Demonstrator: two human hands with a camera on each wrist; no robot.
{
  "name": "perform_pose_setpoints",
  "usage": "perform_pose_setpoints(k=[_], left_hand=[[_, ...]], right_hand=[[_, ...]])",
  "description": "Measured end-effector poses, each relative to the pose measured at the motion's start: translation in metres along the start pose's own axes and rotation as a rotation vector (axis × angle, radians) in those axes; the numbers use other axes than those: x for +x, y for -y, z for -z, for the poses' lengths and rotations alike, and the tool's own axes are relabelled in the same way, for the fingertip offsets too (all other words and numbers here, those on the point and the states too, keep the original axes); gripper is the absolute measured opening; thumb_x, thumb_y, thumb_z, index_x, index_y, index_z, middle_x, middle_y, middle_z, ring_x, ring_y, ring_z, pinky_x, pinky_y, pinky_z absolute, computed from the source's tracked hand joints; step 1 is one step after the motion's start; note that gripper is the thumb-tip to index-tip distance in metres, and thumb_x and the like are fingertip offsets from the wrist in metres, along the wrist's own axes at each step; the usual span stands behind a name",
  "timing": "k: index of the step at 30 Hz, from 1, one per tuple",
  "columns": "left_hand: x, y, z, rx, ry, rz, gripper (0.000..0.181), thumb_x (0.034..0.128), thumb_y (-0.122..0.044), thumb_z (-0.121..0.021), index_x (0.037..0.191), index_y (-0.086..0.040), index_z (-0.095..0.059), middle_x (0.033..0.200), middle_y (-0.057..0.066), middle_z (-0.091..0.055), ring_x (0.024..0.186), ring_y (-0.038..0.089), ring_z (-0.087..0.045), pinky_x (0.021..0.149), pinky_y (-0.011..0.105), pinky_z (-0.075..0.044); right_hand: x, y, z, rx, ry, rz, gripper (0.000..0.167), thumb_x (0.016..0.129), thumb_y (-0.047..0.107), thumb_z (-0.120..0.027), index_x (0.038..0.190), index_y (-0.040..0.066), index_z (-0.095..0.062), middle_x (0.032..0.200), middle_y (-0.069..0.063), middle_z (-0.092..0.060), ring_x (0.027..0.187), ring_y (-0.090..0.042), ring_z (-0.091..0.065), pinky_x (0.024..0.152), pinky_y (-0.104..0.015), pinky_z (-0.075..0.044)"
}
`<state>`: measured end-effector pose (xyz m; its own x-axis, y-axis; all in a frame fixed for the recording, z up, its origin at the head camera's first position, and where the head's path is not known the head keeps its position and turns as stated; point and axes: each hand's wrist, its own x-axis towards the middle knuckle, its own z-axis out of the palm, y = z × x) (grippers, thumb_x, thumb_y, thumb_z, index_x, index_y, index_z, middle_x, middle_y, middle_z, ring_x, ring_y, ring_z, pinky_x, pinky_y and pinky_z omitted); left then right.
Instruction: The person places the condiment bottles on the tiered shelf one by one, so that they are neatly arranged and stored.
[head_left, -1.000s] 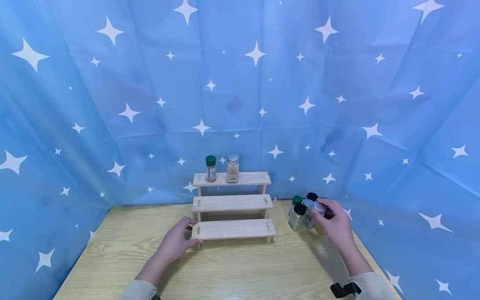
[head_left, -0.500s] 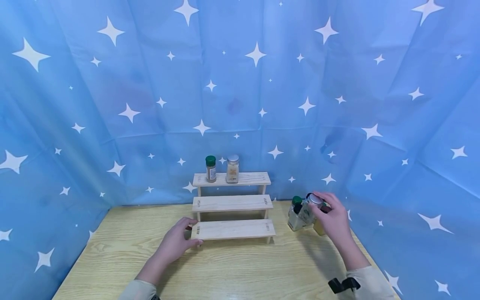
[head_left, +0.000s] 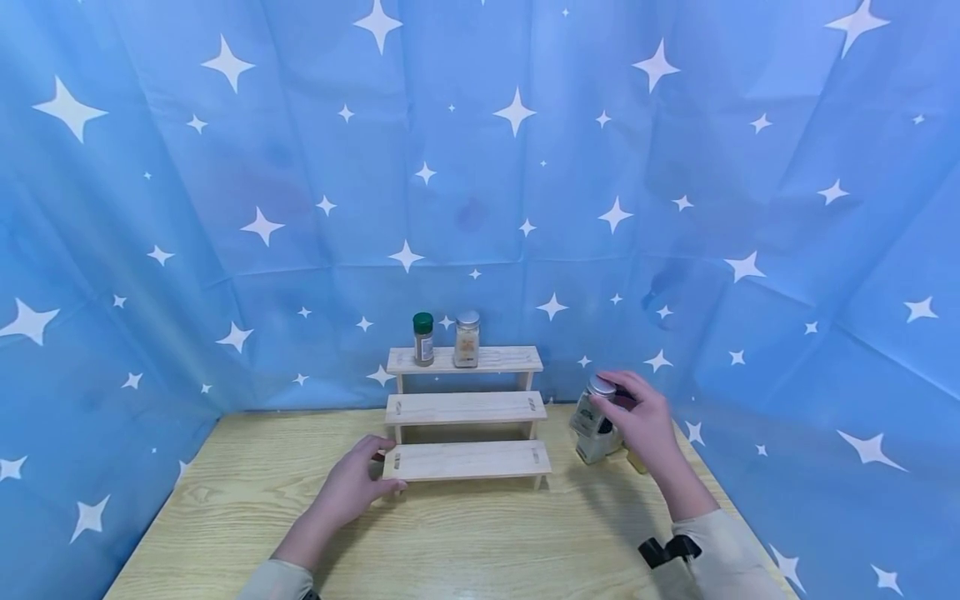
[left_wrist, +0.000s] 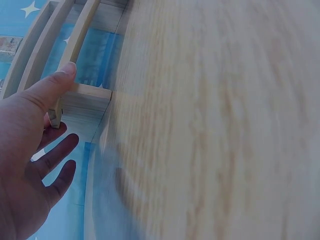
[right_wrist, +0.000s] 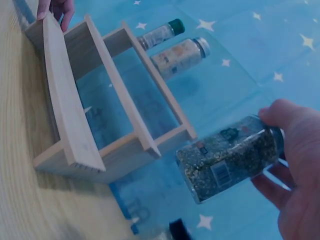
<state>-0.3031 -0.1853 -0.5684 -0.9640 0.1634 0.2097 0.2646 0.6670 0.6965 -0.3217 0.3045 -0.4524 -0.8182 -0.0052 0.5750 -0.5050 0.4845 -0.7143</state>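
Observation:
A three-tier wooden rack [head_left: 467, 460] stands on the table; my left hand [head_left: 352, 483] grips the left end of its lowest shelf, and in the left wrist view the thumb of that hand [left_wrist: 25, 145] lies on the board's edge. My right hand [head_left: 645, 421] holds a silver-capped glass jar [head_left: 591, 408] by its top, above the other jars. Dried flakes show inside this jar [right_wrist: 230, 157] in the right wrist view, where the right hand [right_wrist: 297, 165] has it by the cap end. A green-capped jar [head_left: 423, 340] and a silver-capped jar [head_left: 467, 340] stand on the top shelf.
Right of the rack, below the held jar, stand a pale jar [head_left: 592, 448] and a yellowish one [head_left: 637, 462], partly hidden by the right hand. A blue star-patterned curtain [head_left: 480, 167] hangs behind and beside the wooden table [head_left: 465, 542].
My right hand has lifted the silver-capped jar out of the group and moved it left and up. The left hand has stayed on the lowest shelf.

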Motion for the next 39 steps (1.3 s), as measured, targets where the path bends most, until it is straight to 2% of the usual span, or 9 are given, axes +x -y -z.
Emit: perform_pose_setpoints(k=[5,10,15,22,26,31,36,39], left_hand=[[0.0,0.0,0.001,0.0,0.001,0.0,0.07,0.0847,-0.031,-0.099,0.144,-0.012,-0.068,0.142,0.003,-0.067,0.123,0.028,-0.07,0.104,0.054,-0.06],[-0.001,0.0,0.0,0.006,-0.001,-0.006,0.069,0.0844,-0.03,-0.1,0.143,-0.011,-0.069,0.14,0.001,-0.068,0.122,0.026,-0.07,0.103,0.053,-0.06],[0.0,0.0,0.001,0.01,-0.008,-0.017,0.07,0.0834,-0.032,-0.1,0.142,-0.011,-0.069,0.139,0.001,-0.068,0.121,0.026,-0.07,0.103,0.053,-0.06],[0.001,0.001,0.001,0.013,-0.004,-0.023,0.071,0.0827,-0.033,-0.1,0.142,-0.012,-0.069,0.14,0.0,-0.068,0.12,0.025,-0.07,0.104,0.052,-0.06],[0.001,0.002,0.0,0.017,-0.004,-0.023,0.07,0.0827,-0.033,-0.1,0.142,-0.013,-0.069,0.14,0.0,-0.068,0.12,0.024,-0.07,0.103,0.052,-0.06],[0.002,0.002,0.0,0.022,-0.005,-0.023,0.07,0.0824,-0.031,-0.1,0.142,-0.013,-0.069,0.14,-0.001,-0.068,0.12,0.024,-0.07,0.104,0.051,-0.06],[0.002,0.001,0.0,0.025,-0.005,-0.019,0.069,0.0826,-0.03,-0.101,0.141,-0.013,-0.069,0.14,0.0,-0.068,0.12,0.024,-0.07,0.103,0.052,-0.06],[0.002,0.001,-0.001,0.021,-0.005,-0.016,0.069,0.0829,-0.03,-0.1,0.142,-0.012,-0.069,0.14,-0.001,-0.068,0.12,0.024,-0.069,0.103,0.051,-0.06]], right_hand=[[0.012,0.01,-0.01,0.036,0.041,0.001,0.04,0.102,0.008,-0.083,0.14,0.007,-0.075,0.138,-0.015,-0.068,0.116,-0.004,-0.064,0.092,-0.011,-0.056],[0.027,0.017,-0.02,0.117,0.072,0.008,0.039,0.105,0.011,-0.08,0.143,0.011,-0.074,0.142,-0.013,-0.066,0.123,-0.02,-0.065,0.098,-0.014,-0.056],[0.045,0.02,-0.032,0.129,0.069,0.064,0.036,0.104,0.008,-0.079,0.14,0.01,-0.075,0.14,-0.012,-0.069,0.125,-0.031,-0.066,0.1,-0.016,-0.057],[0.07,0.031,-0.049,0.16,0.113,0.092,0.037,0.103,0.004,-0.079,0.139,0.008,-0.076,0.139,-0.013,-0.069,0.126,-0.029,-0.067,0.1,-0.017,-0.057],[0.083,0.033,-0.057,0.144,0.154,0.071,0.038,0.104,0.009,-0.079,0.141,0.006,-0.074,0.139,-0.012,-0.069,0.126,-0.03,-0.067,0.1,-0.018,-0.057],[0.098,0.032,-0.065,0.129,0.201,0.053,0.037,0.105,0.013,-0.079,0.141,0.006,-0.074,0.135,-0.009,-0.07,0.12,-0.027,-0.068,0.1,-0.025,-0.06],[0.109,0.035,-0.07,0.12,0.257,-0.003,0.04,0.106,0.017,-0.078,0.144,0.011,-0.073,0.14,-0.006,-0.069,0.117,-0.028,-0.068,0.09,-0.024,-0.061],[0.115,0.037,-0.072,0.134,0.291,-0.028,0.042,0.106,0.017,-0.077,0.147,0.01,-0.071,0.141,-0.008,-0.069,0.116,-0.03,-0.069,0.087,-0.027,-0.062]])
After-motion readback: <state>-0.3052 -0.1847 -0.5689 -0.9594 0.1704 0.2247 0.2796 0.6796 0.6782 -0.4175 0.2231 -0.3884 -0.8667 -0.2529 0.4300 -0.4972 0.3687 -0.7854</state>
